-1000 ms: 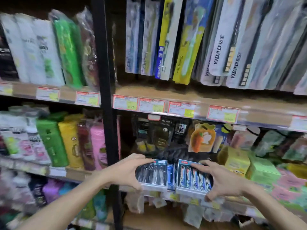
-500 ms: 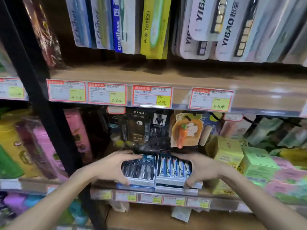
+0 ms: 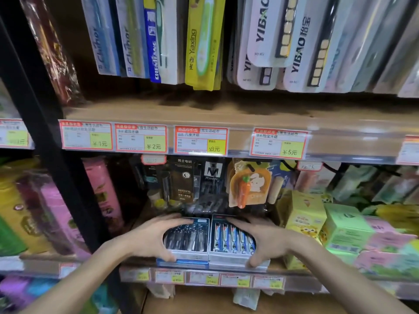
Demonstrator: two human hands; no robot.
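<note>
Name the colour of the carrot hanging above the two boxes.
Orange carrot, green top; head view.

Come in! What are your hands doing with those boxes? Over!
Left hand grips left box, right hand grips right box. Boxes side by side at shelf front. Yellow box close beside right hand.

Lying flat at the front of the shelf (image 3: 299, 281), side by side and touching: box of silver clippers (image 3: 187, 240), box of blue clippers (image 3: 231, 240).
</note>
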